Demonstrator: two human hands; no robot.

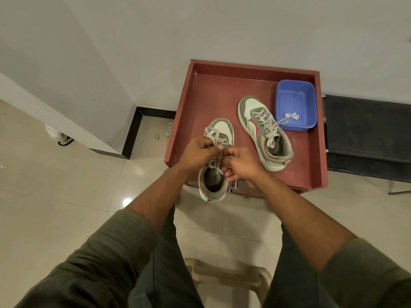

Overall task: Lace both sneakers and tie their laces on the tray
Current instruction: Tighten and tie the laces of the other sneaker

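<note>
At the near edge of the red tray (213,90), the near sneaker (216,161) lies toe away from the person, heel overhanging the rim. Both hands meet over its tongue: the left hand (198,152) pinches the lace (214,136), the right hand (241,165) curls round another strand. The second sneaker (262,132) lies right, laced, beside a blue tub (295,103), above a tiled floor (66,196).

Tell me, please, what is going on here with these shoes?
A person is lacing the near sneaker at the front edge of a red tray. The left hand and right hand both pinch its lace. The other sneaker lies laced beside a blue tub, lace ends trailing in.
</note>
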